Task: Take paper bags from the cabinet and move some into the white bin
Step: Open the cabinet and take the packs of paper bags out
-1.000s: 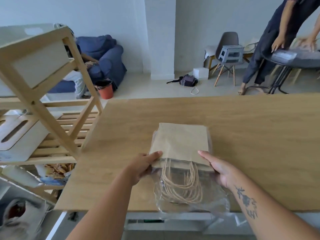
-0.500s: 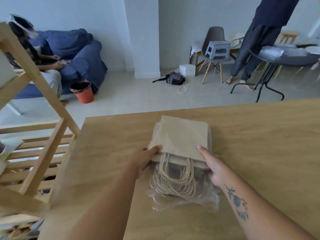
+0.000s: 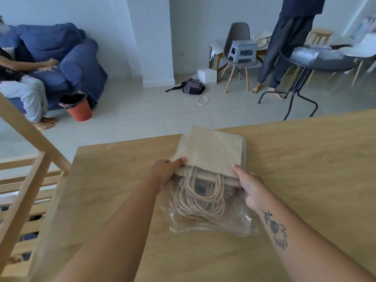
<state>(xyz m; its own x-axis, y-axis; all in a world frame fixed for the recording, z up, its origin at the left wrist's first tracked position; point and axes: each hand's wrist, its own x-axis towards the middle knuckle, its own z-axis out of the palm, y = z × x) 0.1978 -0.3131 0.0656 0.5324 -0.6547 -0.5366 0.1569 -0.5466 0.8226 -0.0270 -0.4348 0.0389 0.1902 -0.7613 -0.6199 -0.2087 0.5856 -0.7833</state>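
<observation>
A stack of brown paper bags (image 3: 209, 153) with twisted rope handles lies flat on the wooden table (image 3: 305, 169), half out of a clear plastic sleeve (image 3: 213, 222). My left hand (image 3: 165, 171) grips the stack's left edge, thumb on top. On the right edge sits my right hand (image 3: 249, 187), fingers pinching the bags near the handles. The white bin is out of sight.
A slatted wooden shelf frame (image 3: 30, 180) stands at the table's left edge. Beyond the table are a blue sofa (image 3: 67, 64) with a seated person, a red waste bin (image 3: 77, 106), a grey chair (image 3: 238, 55), a round black table (image 3: 325, 60) and a standing person (image 3: 289, 43).
The view has swung up and to the right, so the shelf has slid leftward. The bag stack sits farther up the table. Both hands keep their hold on its edges.
</observation>
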